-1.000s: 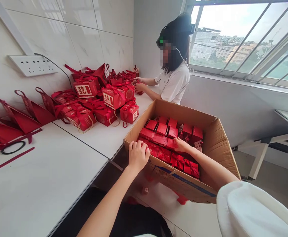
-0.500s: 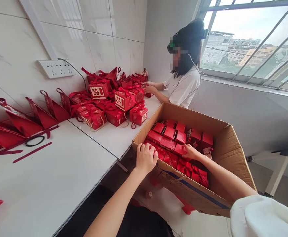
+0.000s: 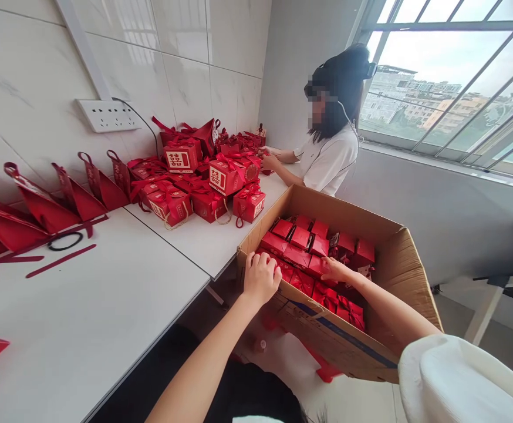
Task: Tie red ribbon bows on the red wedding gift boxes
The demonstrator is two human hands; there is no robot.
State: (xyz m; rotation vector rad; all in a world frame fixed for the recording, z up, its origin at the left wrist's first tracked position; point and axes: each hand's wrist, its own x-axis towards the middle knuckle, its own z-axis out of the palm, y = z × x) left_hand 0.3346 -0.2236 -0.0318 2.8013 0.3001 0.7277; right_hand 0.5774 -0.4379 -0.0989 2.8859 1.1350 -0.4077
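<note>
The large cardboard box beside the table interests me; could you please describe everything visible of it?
The large cardboard box is brown, open-topped and apparently corrugated, with a creased right wall and a dark blue band across its near outer side. It stands at an angle beside the white table, holding rows of small red boxes. The left hand rests on its near rim; the right hand is inside, at the red boxes. Its underside is hidden.

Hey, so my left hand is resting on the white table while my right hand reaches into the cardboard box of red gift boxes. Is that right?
Not quite: the head view shows your left hand on the near rim of the cardboard box, not on the white table. Your right hand does reach in among the red gift boxes.
</note>
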